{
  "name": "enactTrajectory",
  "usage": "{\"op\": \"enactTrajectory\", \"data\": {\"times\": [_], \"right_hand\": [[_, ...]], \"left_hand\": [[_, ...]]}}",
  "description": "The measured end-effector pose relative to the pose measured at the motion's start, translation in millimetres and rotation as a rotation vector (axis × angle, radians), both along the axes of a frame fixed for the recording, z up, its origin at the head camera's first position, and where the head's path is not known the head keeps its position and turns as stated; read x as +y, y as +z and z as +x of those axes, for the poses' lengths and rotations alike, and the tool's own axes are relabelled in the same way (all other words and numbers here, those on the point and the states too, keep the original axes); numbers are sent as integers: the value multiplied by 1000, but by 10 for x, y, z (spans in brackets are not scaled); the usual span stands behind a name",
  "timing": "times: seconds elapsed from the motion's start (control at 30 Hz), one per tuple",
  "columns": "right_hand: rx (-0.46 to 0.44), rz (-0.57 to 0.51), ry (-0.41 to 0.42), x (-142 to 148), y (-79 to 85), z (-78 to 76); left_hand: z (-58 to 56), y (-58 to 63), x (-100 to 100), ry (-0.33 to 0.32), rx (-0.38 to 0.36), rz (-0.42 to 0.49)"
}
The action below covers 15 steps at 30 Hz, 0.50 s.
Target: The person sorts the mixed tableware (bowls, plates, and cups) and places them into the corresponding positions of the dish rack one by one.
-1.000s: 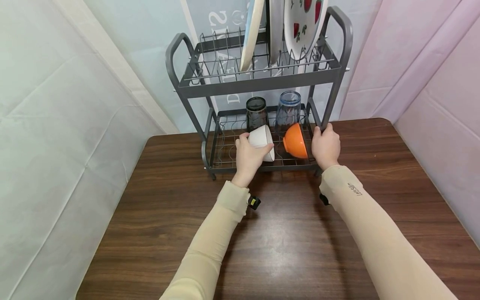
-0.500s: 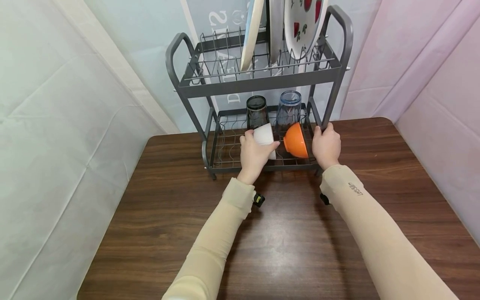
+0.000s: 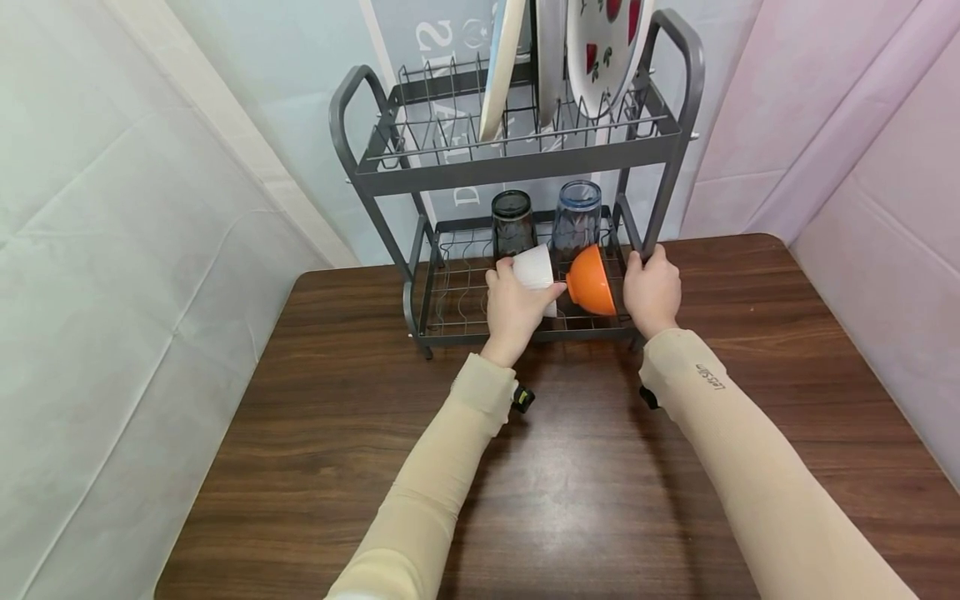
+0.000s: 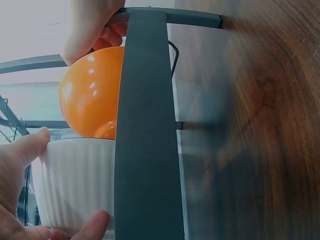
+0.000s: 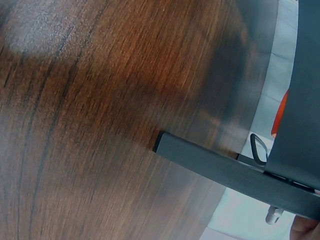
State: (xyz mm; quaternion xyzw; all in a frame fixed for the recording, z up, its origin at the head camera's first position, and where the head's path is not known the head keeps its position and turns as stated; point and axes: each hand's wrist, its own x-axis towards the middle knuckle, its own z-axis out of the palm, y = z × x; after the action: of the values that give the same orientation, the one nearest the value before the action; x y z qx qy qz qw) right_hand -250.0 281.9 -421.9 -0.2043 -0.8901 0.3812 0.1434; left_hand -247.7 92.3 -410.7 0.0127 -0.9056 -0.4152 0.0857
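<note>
On the lower tier of a dark grey dish rack [image 3: 517,171], my left hand [image 3: 516,315] grips a white bowl [image 3: 533,267] turned on its side, rim to the right. The left wrist view shows the ribbed wall of this white bowl [image 4: 77,182], with thumb and fingers spread around it. Right beside its rim lies an orange bowl [image 3: 590,282], also on its side, its base toward the white one. My right hand [image 3: 652,290] holds the rack's front right post, fingers curled round it; only a fingertip [image 5: 304,227] shows in the right wrist view.
Behind the bowls, a dark glass [image 3: 513,227] and a blue glass [image 3: 577,218] stand upside down. Several plates, one with a strawberry pattern [image 3: 606,58], stand on edge in the upper tier. The rack stands at the back of a brown wooden table [image 3: 315,433], near fabric walls.
My left hand has slid the white bowl to the right, closer to the orange bowl. The right hand keeps its hold on the post.
</note>
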Motion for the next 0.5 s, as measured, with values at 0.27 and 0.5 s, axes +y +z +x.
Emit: {"op": "enactTrajectory", "data": {"times": [0.27, 0.5], "right_hand": [[15, 19, -24, 1, -2, -8], [8, 10, -19, -7, 5, 4]], "left_hand": [[-3, -3, 63, 15, 8, -41], [7, -15, 104, 4, 21, -50]]}}
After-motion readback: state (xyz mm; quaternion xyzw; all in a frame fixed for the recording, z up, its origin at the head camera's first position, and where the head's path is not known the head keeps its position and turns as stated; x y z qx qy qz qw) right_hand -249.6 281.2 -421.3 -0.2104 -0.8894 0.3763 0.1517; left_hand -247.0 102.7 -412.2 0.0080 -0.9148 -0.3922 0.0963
